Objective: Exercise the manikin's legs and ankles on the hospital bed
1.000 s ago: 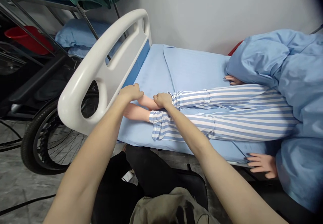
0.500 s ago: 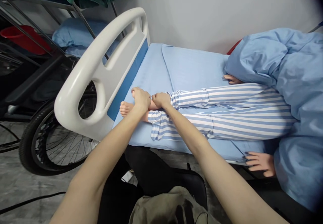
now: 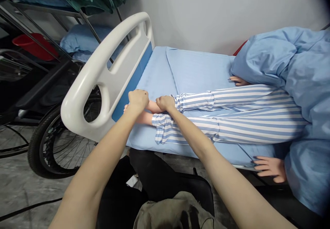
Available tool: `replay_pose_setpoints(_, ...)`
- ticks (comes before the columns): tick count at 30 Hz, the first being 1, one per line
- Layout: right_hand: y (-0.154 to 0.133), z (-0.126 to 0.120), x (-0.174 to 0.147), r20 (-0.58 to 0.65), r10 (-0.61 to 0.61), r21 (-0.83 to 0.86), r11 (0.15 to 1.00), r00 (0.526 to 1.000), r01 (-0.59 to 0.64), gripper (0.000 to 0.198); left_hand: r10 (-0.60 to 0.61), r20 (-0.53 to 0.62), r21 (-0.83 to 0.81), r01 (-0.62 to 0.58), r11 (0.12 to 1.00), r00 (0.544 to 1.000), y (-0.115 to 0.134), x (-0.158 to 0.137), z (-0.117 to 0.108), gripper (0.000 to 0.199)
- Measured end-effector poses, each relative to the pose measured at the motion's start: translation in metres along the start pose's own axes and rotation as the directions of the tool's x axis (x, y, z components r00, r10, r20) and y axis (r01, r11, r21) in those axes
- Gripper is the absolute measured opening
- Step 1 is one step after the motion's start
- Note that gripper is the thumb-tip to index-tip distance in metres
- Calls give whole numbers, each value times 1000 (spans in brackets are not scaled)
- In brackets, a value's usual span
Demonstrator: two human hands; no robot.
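Observation:
A manikin-like figure in blue-and-white striped trousers [image 3: 247,115] lies on the bed, feet toward the footboard. My left hand [image 3: 138,99] is closed over its far foot, whose toes are hidden beneath my fingers. Just to the right, my right hand [image 3: 165,102] wraps round the far ankle [image 3: 154,107], close to the trouser cuff. The near foot [image 3: 143,118] rests on the sheet below my left wrist, partly covered by my forearm.
A white footboard [image 3: 69,108] with blue panel closes the bed's left end. Beyond it stand a wheelchair wheel [image 3: 34,156] and a red bucket [image 3: 37,46]. A bunched blue quilt [image 3: 306,74] covers the figure's upper part; its near hand [image 3: 272,167] sticks out past the mattress edge.
My left hand has shifted left toward the footboard and turned, bending the far foot's toe end out of sight. My right hand stays at the ankle. The view has shifted slightly.

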State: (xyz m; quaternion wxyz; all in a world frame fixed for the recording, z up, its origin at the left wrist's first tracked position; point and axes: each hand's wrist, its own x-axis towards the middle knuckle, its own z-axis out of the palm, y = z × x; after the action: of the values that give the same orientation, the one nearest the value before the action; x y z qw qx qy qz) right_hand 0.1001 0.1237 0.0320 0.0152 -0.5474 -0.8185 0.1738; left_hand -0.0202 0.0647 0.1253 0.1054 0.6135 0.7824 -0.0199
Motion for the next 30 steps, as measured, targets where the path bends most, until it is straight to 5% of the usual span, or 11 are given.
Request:
replay_pose_setpoints(4,0,-1,0,-11,-14,-12,1000,1000,14,52,-27,74,130,18,991,997,-17,26,-5,43)
replay_pose_setpoints(9,1,-3,-1,16,-46,-12,999,999,46,51,-108,393,23,108,994,913,-24,49,-12,45)
replay_pose_setpoints(14,0,-2,-2,-10,-12,-30,999,1000,12,54,-134,113,275,99,956,985,8,25,0,32)
replay_pose_setpoints(20,-2,-1,-4,-44,20,-3,1000,999,-20,51,20,-168,259,25,965,986,18,-16,30,52)
replay_pose_setpoints(25,-2,0,-7,-50,7,-35,999,999,-9,50,97,-203,114,-75,991,974,11,-40,33,56)
replay_pose_setpoints(30,-2,0,-5,-47,19,-36,999,999,-21,51,169,-165,148,-145,978,972,3,-42,28,54)
